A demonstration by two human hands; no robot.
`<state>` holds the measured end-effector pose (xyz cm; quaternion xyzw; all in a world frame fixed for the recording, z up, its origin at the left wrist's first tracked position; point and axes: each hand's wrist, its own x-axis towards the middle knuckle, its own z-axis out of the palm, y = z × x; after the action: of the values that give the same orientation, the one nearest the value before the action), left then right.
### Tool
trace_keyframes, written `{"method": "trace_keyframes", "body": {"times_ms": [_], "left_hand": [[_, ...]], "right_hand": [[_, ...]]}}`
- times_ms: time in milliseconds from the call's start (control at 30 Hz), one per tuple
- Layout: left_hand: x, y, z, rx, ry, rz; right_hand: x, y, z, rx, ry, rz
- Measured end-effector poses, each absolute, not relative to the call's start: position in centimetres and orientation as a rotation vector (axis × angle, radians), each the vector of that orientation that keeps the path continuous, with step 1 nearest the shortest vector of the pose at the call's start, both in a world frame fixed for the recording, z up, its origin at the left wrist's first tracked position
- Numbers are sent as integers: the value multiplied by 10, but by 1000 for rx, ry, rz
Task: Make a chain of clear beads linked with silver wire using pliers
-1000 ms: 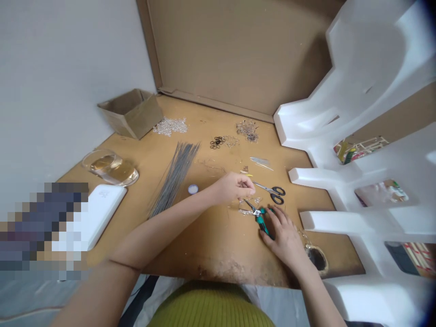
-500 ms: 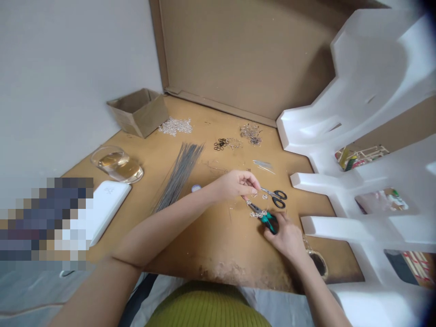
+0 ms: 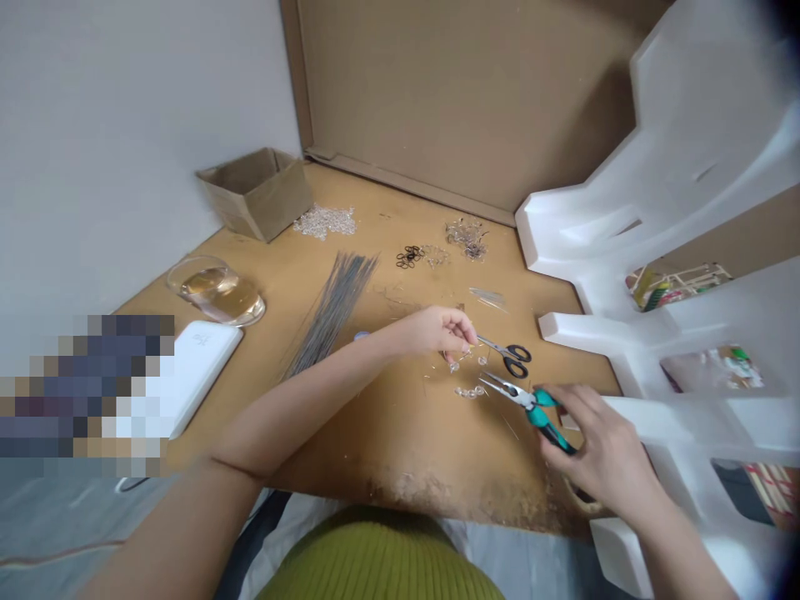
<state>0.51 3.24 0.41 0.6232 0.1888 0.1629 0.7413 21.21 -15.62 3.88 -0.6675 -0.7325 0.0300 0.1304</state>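
The beaded piece (image 3: 459, 360), small and clear, hangs from our left hand (image 3: 437, 329), pinched between the fingertips just above the cardboard work surface (image 3: 375, 433), beside the black-handled scissors (image 3: 509, 356). A few loose clear beads (image 3: 468, 391) lie just below it. Further right, our right hand (image 3: 600, 450) has lifted the teal-handled pliers (image 3: 528, 404) off the surface and drawn them away to the right; it grips the handles, nose pointing back toward the beads, the jaws slightly parted.
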Motion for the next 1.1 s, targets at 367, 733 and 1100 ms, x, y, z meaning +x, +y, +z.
{"method": "trace_keyframes", "body": {"times_ms": [367,733,1100], "left_hand": [[3,22,17,1411,394,278],[1,19,18,1441,341,230],[0,18,22,1497,347,195]], "right_hand": [[212,-130,76,-1853,-2605,-387],[207,-123,84,-1748,-2694,-357],[209,-119,92,-1633,-2785,-420]]}}
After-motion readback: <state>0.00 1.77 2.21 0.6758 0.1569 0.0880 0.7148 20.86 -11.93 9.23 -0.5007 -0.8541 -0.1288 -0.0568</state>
